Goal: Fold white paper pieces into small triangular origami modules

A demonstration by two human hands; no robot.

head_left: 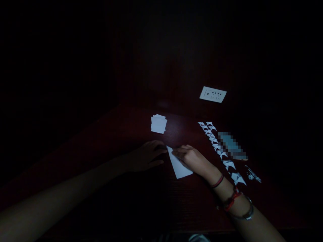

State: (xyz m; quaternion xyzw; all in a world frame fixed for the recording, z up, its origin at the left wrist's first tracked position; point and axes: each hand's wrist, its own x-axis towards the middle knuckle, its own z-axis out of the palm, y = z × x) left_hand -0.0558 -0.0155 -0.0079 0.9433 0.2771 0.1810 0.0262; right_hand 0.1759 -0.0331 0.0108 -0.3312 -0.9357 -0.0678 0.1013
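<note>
Shadowy reddish table [177,130] below wall socket [213,94]; right hand [193,159] on paper [180,170], grip unclear; left hand [145,156] empty, loosely spread.

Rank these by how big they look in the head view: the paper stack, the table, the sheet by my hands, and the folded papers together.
Largest to smallest:
1. Table
2. Folded papers together
3. Sheet, though your right hand covers part
4. Paper stack

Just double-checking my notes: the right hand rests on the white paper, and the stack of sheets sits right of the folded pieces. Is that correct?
Not quite: the head view shows the stack of sheets left of the folded pieces. The right hand does rest on the white paper.
</note>
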